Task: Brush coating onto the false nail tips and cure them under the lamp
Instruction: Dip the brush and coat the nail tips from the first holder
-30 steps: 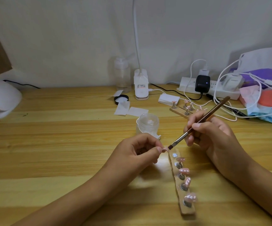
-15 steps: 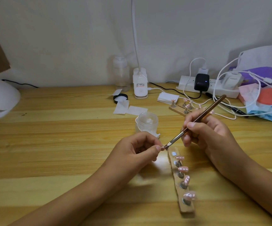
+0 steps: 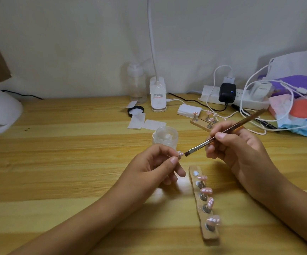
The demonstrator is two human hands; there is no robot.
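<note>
Nail tip [image 3: 180, 154] is held off the table, mid-scene, pinched between the left hand's [image 3: 154, 168] thumb and forefinger. The fingers mostly hide its mount. Left to right:

- Curing lamp [image 3: 0, 111]: white dome at the far left edge, well apart from both hands. I'd judge the cure step not yet begun for this tip.
- Left hand: curled and clamped on the tip's base, other fingers tucked under. The tip sticks out to the right past the thumb, free end facing the brush. Its long axis looks roughly left-right, but it's too small to call exactly.
- Clear jar [image 3: 165, 138]: on the table [image 3: 57, 162], just on the far side of the tip.
- Brush [image 3: 222, 134]: flat bristles [image 3: 186, 154] sit just right of the tip at the same height, with a narrow gap, not touching. Long axis runs from the bristles at near-left to the handle end at far-right.
- Wooden strip [image 3: 202, 205]: near side, below the right hand, lying near-to-far. It carries four pink tips [image 3: 206, 190] on stands. The far-end magnet [image 3: 196, 173] is bare, likely this tip's slot.
- Right hand [image 3: 237, 148]: pen grip low on the brush, thumb on top. The hands are apart, with tip and bristles between them.

The next move turns on that gap: a short leftward stroke along the brush's own axis. The right hand should travel while the left only steadies.
</note>
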